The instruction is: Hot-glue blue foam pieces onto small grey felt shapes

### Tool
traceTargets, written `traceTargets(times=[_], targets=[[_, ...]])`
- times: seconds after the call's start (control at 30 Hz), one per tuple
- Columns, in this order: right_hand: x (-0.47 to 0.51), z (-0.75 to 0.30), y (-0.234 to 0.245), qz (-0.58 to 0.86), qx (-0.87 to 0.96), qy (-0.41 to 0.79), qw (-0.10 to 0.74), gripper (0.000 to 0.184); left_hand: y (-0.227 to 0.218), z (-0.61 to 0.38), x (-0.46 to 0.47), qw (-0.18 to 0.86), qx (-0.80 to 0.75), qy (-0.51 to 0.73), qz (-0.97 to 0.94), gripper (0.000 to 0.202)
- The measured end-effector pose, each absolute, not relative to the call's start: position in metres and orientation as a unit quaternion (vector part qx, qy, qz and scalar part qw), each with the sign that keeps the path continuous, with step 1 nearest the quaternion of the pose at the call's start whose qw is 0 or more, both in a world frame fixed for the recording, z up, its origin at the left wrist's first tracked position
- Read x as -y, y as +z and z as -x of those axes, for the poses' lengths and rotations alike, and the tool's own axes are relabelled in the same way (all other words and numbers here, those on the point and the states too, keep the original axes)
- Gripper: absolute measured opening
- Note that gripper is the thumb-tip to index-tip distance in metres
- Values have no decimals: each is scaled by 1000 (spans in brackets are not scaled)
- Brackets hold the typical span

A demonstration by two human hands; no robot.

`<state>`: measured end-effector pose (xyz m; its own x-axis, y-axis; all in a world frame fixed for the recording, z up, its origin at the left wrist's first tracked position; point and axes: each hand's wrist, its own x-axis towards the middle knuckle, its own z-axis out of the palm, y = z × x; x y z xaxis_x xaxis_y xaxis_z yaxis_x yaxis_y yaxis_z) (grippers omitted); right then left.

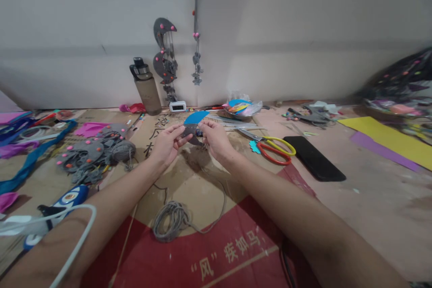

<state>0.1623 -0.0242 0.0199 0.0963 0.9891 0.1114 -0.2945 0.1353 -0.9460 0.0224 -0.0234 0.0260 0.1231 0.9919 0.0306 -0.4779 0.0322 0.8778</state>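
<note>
A dark grey crescent-shaped felt piece (191, 131) is held up between both hands, with a blue curved piece (197, 117) against its upper edge. My left hand (168, 145) pinches the left side of the grey crescent between thumb and fingers. On the other side, my right hand (216, 140) has its fingers closed at the crescent's right end, near the blue piece. Something small and multicoloured shows beside the right fingertips, too small to name. A loose coil of grey cord (170, 220) lies below on the cardboard, its strand curving up toward the right hand.
Yellow-and-red-handled scissors (275, 149) and a black phone (314, 158) lie to the right. Grey felt pieces with pink dots (83, 155) sit left. A bottle (147, 92), a small digital clock (177, 106) and a filled bowl (241, 109) stand by the wall, under hanging felt crescents (162, 65).
</note>
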Motion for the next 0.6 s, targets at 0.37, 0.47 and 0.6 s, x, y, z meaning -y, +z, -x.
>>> traceTargets(times=[0.37, 0.47, 0.6], targets=[[25, -157, 16, 411, 451, 495, 619, 17, 26, -21, 22, 617, -354, 593, -378, 9], [27, -156, 19, 411, 472, 483, 612, 16, 25, -20, 20, 616, -361, 591, -375, 7], [32, -156, 23, 415, 482, 484, 601, 15, 23, -18, 16, 628, -367, 582, -365, 6]])
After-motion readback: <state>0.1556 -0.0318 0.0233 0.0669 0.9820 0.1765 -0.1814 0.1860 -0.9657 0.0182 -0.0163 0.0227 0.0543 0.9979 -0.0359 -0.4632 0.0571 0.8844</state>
